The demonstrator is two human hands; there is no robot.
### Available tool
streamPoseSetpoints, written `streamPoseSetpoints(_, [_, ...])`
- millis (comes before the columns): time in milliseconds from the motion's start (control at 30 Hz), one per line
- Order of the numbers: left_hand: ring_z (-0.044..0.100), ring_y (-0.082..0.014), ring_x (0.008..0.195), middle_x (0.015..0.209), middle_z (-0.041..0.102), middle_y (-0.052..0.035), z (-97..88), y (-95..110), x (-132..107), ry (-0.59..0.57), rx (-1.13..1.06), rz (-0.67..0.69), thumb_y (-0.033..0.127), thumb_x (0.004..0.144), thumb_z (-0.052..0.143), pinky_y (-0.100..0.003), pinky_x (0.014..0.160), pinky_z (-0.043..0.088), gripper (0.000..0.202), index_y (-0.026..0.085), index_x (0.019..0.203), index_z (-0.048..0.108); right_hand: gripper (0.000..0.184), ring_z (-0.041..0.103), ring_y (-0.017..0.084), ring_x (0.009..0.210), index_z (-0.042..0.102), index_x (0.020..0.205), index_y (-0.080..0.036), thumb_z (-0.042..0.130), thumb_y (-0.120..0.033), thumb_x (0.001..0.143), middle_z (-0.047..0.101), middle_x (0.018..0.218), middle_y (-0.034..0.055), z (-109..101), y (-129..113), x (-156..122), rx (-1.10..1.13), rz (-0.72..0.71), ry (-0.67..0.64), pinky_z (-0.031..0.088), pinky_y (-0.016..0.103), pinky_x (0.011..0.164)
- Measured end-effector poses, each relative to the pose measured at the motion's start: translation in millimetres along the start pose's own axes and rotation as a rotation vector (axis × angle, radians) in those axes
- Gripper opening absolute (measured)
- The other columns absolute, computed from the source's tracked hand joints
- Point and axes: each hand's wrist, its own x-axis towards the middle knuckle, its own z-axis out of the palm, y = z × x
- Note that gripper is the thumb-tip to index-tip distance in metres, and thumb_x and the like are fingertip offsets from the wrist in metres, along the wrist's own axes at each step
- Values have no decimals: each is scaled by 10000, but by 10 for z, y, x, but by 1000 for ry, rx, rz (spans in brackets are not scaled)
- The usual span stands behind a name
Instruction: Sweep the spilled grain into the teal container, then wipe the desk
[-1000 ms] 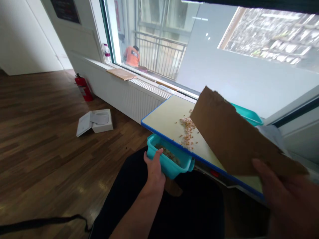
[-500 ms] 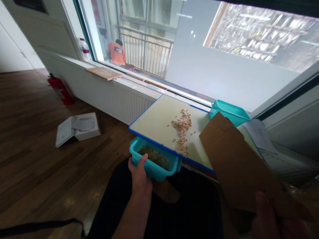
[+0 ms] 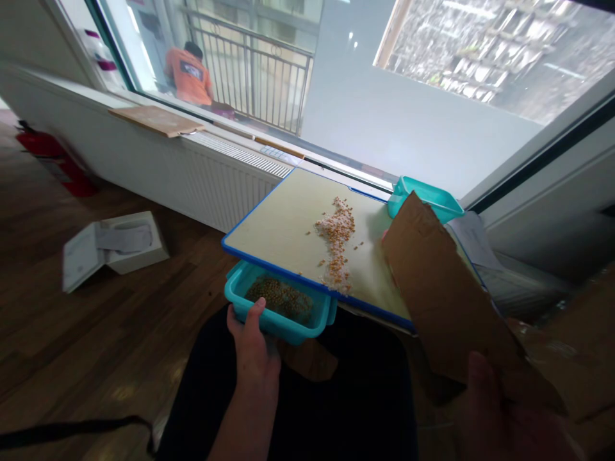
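Note:
My left hand (image 3: 252, 342) grips the near wall of a teal plastic tub (image 3: 288, 330), thumb over the rim. Brownish grains (image 3: 281, 298) cover the tub's bottom, and its far side sits just under the front edge of a cream board (image 3: 269, 221) with a blue rim. Across the board lies a strip of orange-yellow and whitish kernels (image 3: 339, 237), reaching to the front edge above the tub. Closed on a folded brown cardboard piece (image 3: 442, 288) is my right hand (image 3: 500, 410), dark at lower right. The cardboard's far end is over the board's right part, right of the kernels.
A second teal tub (image 3: 427, 198) stands at the board's back right corner. Behind are a radiator (image 3: 206, 186) and a window. On the wooden floor at left are an open white box (image 3: 129, 240) and a red fire extinguisher (image 3: 57, 160). Outside, a person in orange (image 3: 189, 75) crouches.
The view has swung to the right, so everything sits further left in it. Both hands keep their holds on the tub and the cardboard. The kernels look the same.

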Motion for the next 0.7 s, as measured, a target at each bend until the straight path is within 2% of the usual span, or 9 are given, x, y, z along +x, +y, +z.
streamPoseSetpoints(33, [633,-197,906,1092,622,0,-3,3,1,-2,-1,-3,223,729,698,-360,712,552,591,344,1256,459,560,487,299,255,247,1211,-705,411,-379,786,589,462,-191,-6,-89,83,-85,145,178,206,344,197])
streamPoseSetpoints(67, [634,-197,901,1093,625,-1,-7,5,4,-4,0,-5,223,730,697,-356,698,554,601,346,1267,455,550,519,319,290,230,1259,-669,385,-395,808,611,487,-177,-17,-152,171,-134,227,279,252,383,208])
streamPoseSetpoints(133, [640,-200,904,1106,632,-3,-16,0,17,-8,7,-7,225,730,700,-343,670,555,623,356,1286,451,535,576,350,364,227,1311,-636,364,-413,845,647,527,-155,-39,-215,317,-185,263,360,321,434,239])
streamPoseSetpoints(233, [650,-199,920,1120,638,3,-27,-28,48,10,16,-8,241,757,682,-334,650,559,609,390,1301,453,538,647,354,481,248,1369,-581,412,-387,894,692,596,-98,-51,-216,373,-277,208,376,370,412,292])
streamPoseSetpoints(367, [656,-194,987,1151,636,27,-36,-68,81,14,33,11,252,809,638,-329,672,565,515,432,1267,485,615,690,355,589,272,1437,-463,528,-294,904,731,732,-4,-32,-189,265,-401,160,350,445,377,407])
streamPoseSetpoints(533, [650,-204,1017,1197,622,0,-53,-74,89,-7,37,11,247,804,640,-314,667,571,560,404,1311,463,727,717,297,663,267,1427,-533,570,-159,882,742,882,-42,9,-202,239,-321,37,317,503,341,494])
streamPoseSetpoints(700, [643,-197,968,1165,622,-3,-36,-44,68,0,12,2,237,765,665,-349,692,555,598,405,1301,460,746,723,286,702,265,1435,-525,571,-135,878,739,952,-43,41,-203,284,-326,6,307,498,316,481])
